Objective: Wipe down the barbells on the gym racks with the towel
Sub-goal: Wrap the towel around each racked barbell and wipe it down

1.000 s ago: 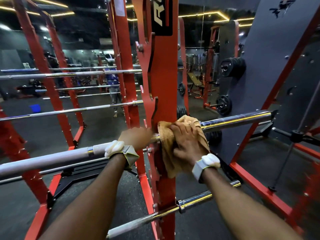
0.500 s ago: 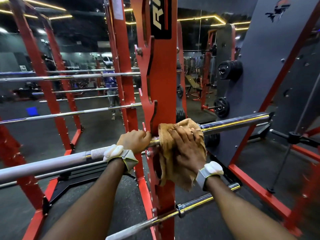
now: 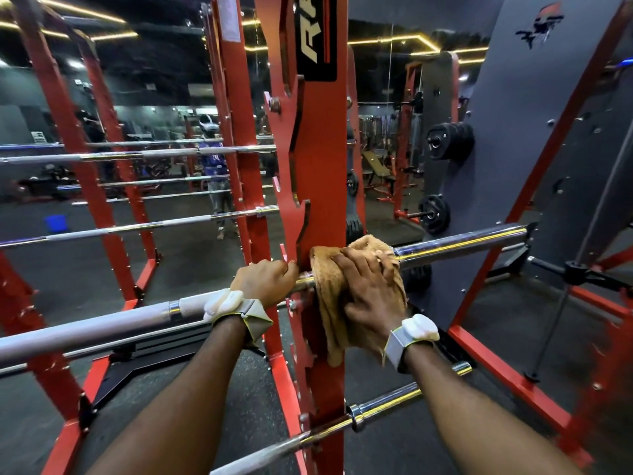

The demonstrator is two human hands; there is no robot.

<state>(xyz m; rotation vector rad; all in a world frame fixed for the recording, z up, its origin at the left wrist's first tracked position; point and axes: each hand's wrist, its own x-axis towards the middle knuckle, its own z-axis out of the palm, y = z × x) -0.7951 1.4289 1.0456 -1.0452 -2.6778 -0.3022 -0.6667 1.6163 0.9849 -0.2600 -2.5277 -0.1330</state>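
We record a red rack upright (image 3: 322,166) standing on the dark speckled floor (image 3: 212,382), with notched hooks along its left edge. A mid-height barbell (image 3: 459,241) lies across it, chrome sleeve projecting right and grey shaft running left. A lower barbell (image 3: 387,402) crosses the same upright, nearer to us. A third barbell (image 3: 137,228) and a fourth barbell (image 3: 137,156) sit higher at far left; which upright bears them we cannot tell.

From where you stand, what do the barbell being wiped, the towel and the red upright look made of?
Long silver barbell: likely chromed steel; its sleeve mirrors the lights. Tan towel: soft fuzzy fabric, probably cotton terry; it folds and droops. Red rack upright: seemingly painted steel plate, with cut notches and bolts.
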